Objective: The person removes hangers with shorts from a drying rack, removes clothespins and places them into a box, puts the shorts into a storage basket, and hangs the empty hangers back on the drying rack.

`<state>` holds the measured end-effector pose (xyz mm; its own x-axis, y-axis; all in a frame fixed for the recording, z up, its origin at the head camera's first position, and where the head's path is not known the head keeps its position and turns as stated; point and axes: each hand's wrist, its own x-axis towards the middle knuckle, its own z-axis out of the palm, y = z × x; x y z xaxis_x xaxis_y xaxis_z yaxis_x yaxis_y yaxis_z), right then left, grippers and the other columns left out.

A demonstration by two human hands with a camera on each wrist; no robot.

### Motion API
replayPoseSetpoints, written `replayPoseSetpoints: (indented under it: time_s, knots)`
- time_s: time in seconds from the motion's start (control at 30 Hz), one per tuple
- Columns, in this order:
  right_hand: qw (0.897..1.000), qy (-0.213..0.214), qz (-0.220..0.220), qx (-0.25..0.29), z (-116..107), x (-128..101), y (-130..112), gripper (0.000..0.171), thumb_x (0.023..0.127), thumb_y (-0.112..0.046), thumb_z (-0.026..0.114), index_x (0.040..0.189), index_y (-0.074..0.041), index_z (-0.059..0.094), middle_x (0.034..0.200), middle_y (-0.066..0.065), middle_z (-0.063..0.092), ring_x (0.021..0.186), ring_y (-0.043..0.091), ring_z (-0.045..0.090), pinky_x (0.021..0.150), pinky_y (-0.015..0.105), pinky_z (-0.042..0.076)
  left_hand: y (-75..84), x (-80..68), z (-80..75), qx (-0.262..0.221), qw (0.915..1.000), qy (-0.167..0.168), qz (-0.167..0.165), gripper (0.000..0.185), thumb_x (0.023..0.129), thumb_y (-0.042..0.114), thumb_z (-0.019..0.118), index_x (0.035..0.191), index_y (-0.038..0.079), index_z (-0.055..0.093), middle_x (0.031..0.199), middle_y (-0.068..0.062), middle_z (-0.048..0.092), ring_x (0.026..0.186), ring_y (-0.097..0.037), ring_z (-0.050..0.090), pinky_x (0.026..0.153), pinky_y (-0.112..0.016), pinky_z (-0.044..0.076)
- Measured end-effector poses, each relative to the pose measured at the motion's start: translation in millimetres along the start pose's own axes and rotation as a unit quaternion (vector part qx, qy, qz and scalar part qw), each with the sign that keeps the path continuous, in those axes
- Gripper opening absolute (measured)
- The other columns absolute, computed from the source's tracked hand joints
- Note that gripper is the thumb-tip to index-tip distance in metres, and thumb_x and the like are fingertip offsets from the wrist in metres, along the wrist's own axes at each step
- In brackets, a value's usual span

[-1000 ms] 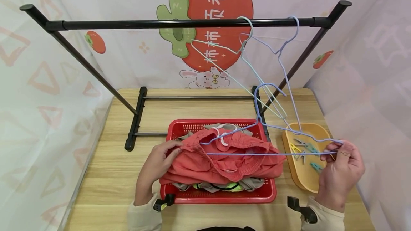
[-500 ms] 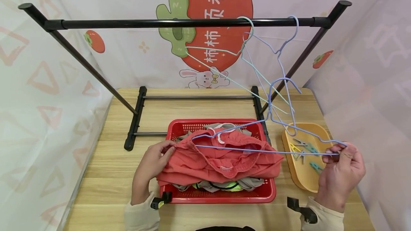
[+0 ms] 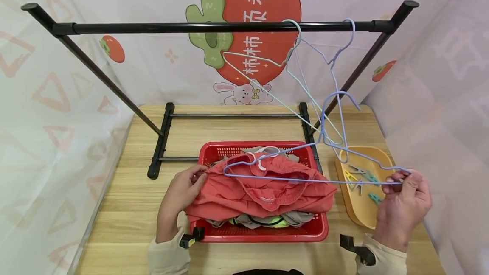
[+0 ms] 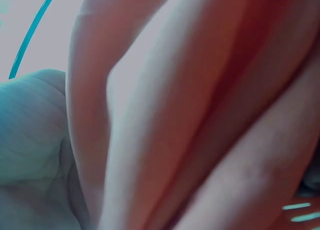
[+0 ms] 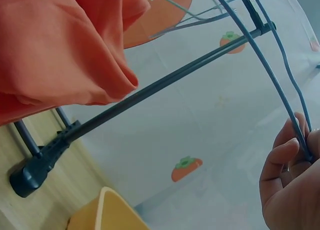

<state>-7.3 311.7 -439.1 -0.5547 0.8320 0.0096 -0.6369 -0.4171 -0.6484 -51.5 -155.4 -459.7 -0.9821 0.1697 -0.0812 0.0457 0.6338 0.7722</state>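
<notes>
Coral-red drawstring shorts [image 3: 229, 198] lie bunched over the red basket [image 3: 259, 238], their elastic waist facing up. At the waistband's left end, my left hand [image 3: 178, 192] pinches the cloth between thumb and fingers. My right hand [image 3: 406, 198] grips one end of a blue clothes hanger [image 3: 324, 180], out to the right above the yellow tray. The hanger's other end lies over the waistband near my left hand, its hook pointing up and right. Folds of the shorts [image 4: 150, 115] fill most of the left wrist view. Thumb and fingers close around the hanger wire [image 5: 270, 69] in the right wrist view.
A black clothes rack [image 3: 153, 28] spans the back, with a mint hanger [image 3: 254, 57] and another blue hanger [image 3: 336, 84] on its bar. Grey and yellow-green clothes are under the shorts. The yellow tray [image 3: 361, 213] at the right holds several clothespins [image 3: 376, 199].
The hanger's far end has moved left and now shows in full over the waistband, where cloth partly hid it before. My left hand has drawn the waistband slightly left. The mint hanger sways.
</notes>
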Motion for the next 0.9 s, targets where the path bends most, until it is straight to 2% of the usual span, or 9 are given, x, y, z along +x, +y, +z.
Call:
replayPoseSetpoints:
  time_s: [0.17,0.27,0.37,0.43,0.57,0.7,0.9]
  knots:
    - [1.0,-0.017,0.004,-0.008,1.4,-2.9,5.2,0.036,0.093,-0.012,0.074,0.092,0.019,0.056,0.072,0.021,0.058,0.052,0.022,0.055,0.04,0.021,0.041,0.1,-2.7,1.9,0.008,0.9996,0.003,0.027,0.019,0.101,0.013,0.067,0.12,0.009,0.071,0.092,-0.002,0.068,0.08,-0.019,0.06,0.067,-0.034,0.053]
    - [1.0,-0.028,0.005,-0.005,2.5,-4.9,8.2,0.035,0.093,-0.011,0.073,0.091,0.019,0.056,0.071,0.021,0.06,0.052,0.022,0.056,0.04,0.021,0.042,1.9,-6.0,2.1,0.006,0.9979,0.026,0.06,0.021,0.1,0.012,0.07,0.12,0.01,0.072,0.098,0.0,0.068,0.085,-0.018,0.061,0.073,-0.039,0.055]
    - [0.999,-0.037,0.009,-0.003,4.3,-7.8,11.4,0.034,0.094,-0.011,0.072,0.09,0.02,0.056,0.071,0.021,0.06,0.053,0.022,0.057,0.04,0.021,0.042,5.7,-8.7,1.5,-0.003,0.9924,0.061,0.106,0.019,0.099,0.013,0.07,0.118,0.012,0.073,0.105,0.002,0.068,0.089,-0.016,0.061,0.074,-0.038,0.054]
    - [0.999,-0.041,0.013,0.002,5.6,-10.1,13.7,0.033,0.095,-0.01,0.071,0.09,0.02,0.057,0.071,0.021,0.06,0.053,0.023,0.057,0.04,0.021,0.042,9.2,-9.5,1.7,-0.013,0.987,0.081,0.138,0.02,0.099,0.012,0.07,0.119,0.011,0.073,0.11,0.002,0.069,0.09,-0.015,0.062,0.069,-0.035,0.053]
    - [0.998,-0.054,0.023,0.009,7.9,-14.3,18.4,0.031,0.096,-0.008,0.069,0.092,0.02,0.058,0.073,0.021,0.06,0.055,0.024,0.058,0.04,0.022,0.043,16.6,-10.1,3.8,-0.027,0.9788,0.094,0.18,0.021,0.101,0.011,0.067,0.121,0.01,0.072,0.117,0.003,0.068,0.095,-0.013,0.061,0.073,-0.033,0.054]
    - [0.997,-0.071,0.032,0.011,9.8,-17.4,22.0,0.029,0.097,-0.008,0.067,0.093,0.02,0.058,0.074,0.022,0.06,0.054,0.024,0.059,0.04,0.022,0.043,21.1,-11.6,5.4,-0.043,0.9758,0.083,0.198,0.022,0.101,0.007,0.066,0.121,0.011,0.074,0.117,0.006,0.07,0.103,-0.012,0.063,0.088,-0.038,0.056]
    - [0.995,-0.086,0.042,0.013,12.4,-21.2,25.5,0.028,0.098,-0.007,0.066,0.094,0.019,0.059,0.075,0.021,0.06,0.056,0.023,0.059,0.041,0.023,0.045,22.1,-13.6,3.6,-0.061,0.9758,0.02,0.209,0.024,0.1,0.003,0.066,0.12,0.011,0.075,0.114,0.003,0.072,0.101,-0.014,0.067,0.089,-0.037,0.057]
